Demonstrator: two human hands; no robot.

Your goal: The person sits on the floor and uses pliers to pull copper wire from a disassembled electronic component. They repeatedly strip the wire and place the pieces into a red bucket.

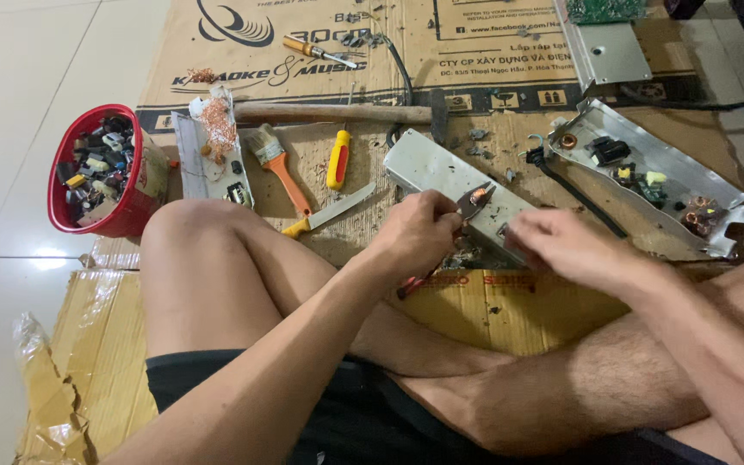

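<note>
Where the metal box (449,176) lies on the cardboard (475,310), its long axis runs from far-left to near-right, just beyond both hands; the left hand (415,234) grips pliers (474,203) on it, the right hand (561,245) clutches its near end.

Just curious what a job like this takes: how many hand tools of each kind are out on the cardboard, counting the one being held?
Red-handled pliers, in the left hand: 1
Wooden-handled hammer: 1
Screwdrivers: 2, one yellow-handled, one orange-handled
Orange-handled paintbrush: 1
Yellow-handled knife: 1
Total: 6
The right hand holds no tool; it rests on the grey metal case.
</note>
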